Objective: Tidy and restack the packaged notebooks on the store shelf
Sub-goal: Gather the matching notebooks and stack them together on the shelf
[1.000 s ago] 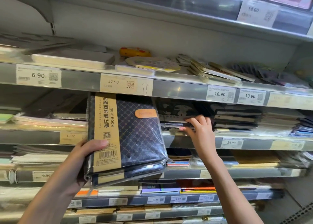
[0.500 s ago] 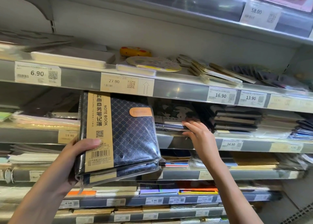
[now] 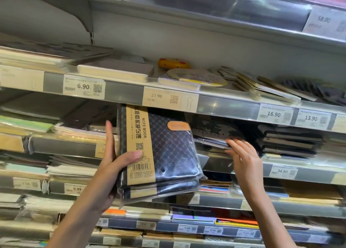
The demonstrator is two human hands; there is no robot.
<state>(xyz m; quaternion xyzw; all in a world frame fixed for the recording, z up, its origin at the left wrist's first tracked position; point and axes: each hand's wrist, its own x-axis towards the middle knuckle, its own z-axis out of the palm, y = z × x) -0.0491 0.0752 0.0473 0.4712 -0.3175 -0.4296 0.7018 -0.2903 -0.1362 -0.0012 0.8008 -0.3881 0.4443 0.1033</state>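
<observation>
My left hand (image 3: 112, 165) is clamped on a small stack of packaged notebooks (image 3: 159, 154), thumb across the kraft paper band (image 3: 140, 146) on the front, fingers up the left edge. I've got the stack upright and slightly tilted in front of the shelving, top edge tucked just under the 27.90 price tag (image 3: 169, 98). Covers are dark blue with a lattice pattern and a tan tab (image 3: 178, 126); plastic wrap is glossy. At least two notebooks in the grip; exact count unclear. My right hand (image 3: 245, 159) is open, fingers spread, fingertips touching the front of a low pile of dark wrapped notebooks (image 3: 211, 135) on the shelf (image 3: 309, 174) above the 34.90 tag (image 3: 282, 171). It grips nothing. Just right of that pile is a taller stack of dark books (image 3: 290, 141). Right side is motion-blurred, so contact detail is soft.
</observation>
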